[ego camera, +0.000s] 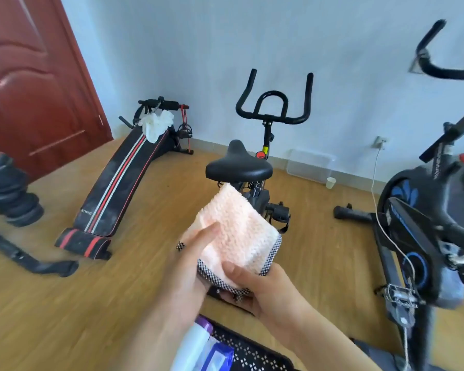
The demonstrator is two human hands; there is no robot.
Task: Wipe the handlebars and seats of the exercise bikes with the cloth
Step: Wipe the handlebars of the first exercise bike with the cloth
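Folded pink cloth (239, 231) is gripped by left hand (196, 255) and right hand (257, 287), nearer than black bike seat (239, 167); if grip is loosened, folds could fall open and slip.

**Background items**

Black padded sit-up bench with red and white stripes (113, 188) lies on wooden plank floor (65, 303); crumpled white fabric (156, 124) draped at its raised end. Red-brown panelled door (32, 76) far left. Clear plastic box (310, 163) against wall, white paper cup (330, 182) just beside it.
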